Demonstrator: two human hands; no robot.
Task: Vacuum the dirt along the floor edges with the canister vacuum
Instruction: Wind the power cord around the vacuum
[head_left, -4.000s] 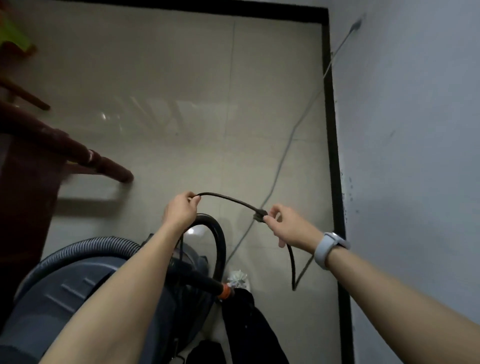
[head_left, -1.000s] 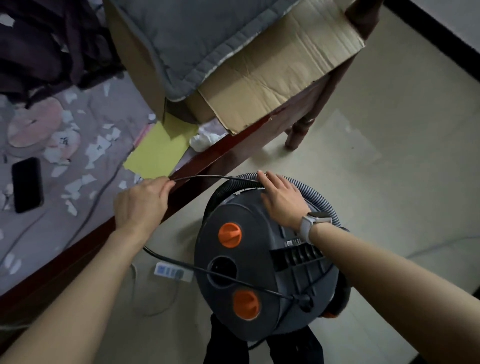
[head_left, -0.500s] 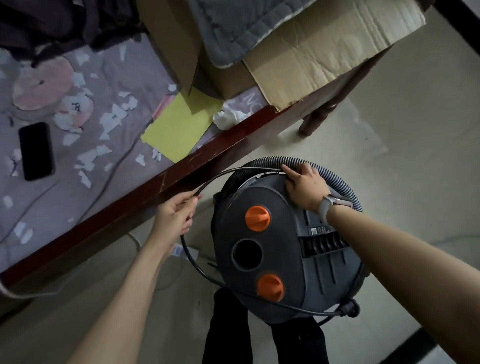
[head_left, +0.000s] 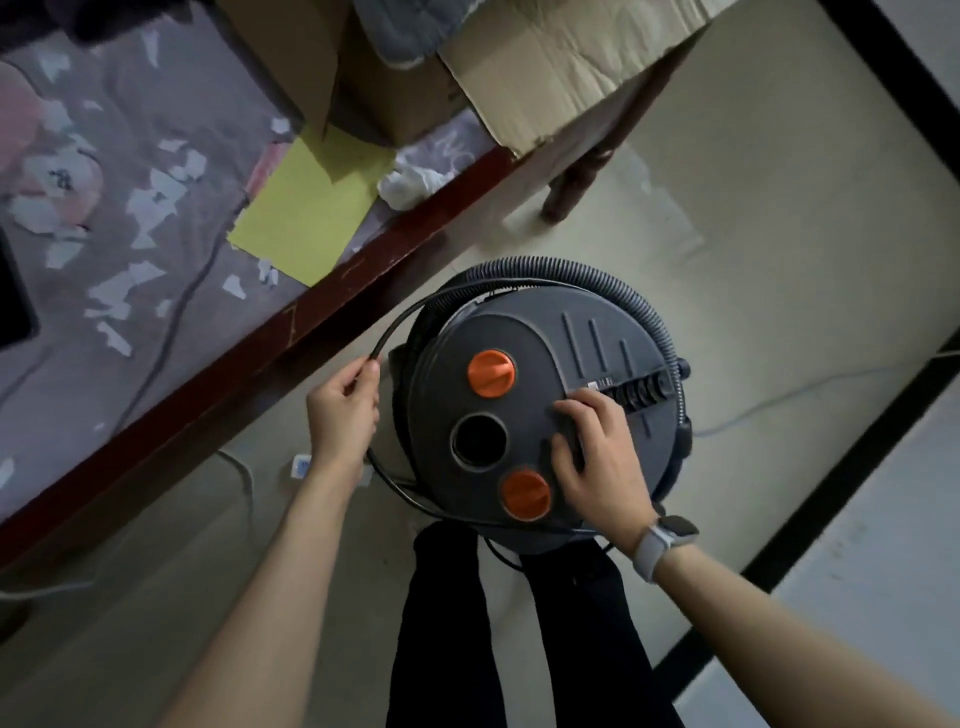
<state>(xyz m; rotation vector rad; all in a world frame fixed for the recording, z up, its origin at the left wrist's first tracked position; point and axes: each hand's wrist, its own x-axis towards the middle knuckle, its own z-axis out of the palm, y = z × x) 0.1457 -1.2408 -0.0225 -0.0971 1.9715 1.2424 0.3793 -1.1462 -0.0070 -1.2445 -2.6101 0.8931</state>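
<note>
Pinched in the left hand (head_left: 343, 410) is the black cord (head_left: 402, 322), beside the canister vacuum (head_left: 524, 415); the right hand (head_left: 592, 457) is laid relaxed on its lid.

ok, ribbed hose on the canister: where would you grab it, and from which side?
Probably the exposed arc of the ribbed hose on the far right rim of the canister vacuum, reaching over from above. There it bulges clear of the lid. The near-left side is crowded by the black cord that the left hand pinches; the right hand rests on the lid.
</note>
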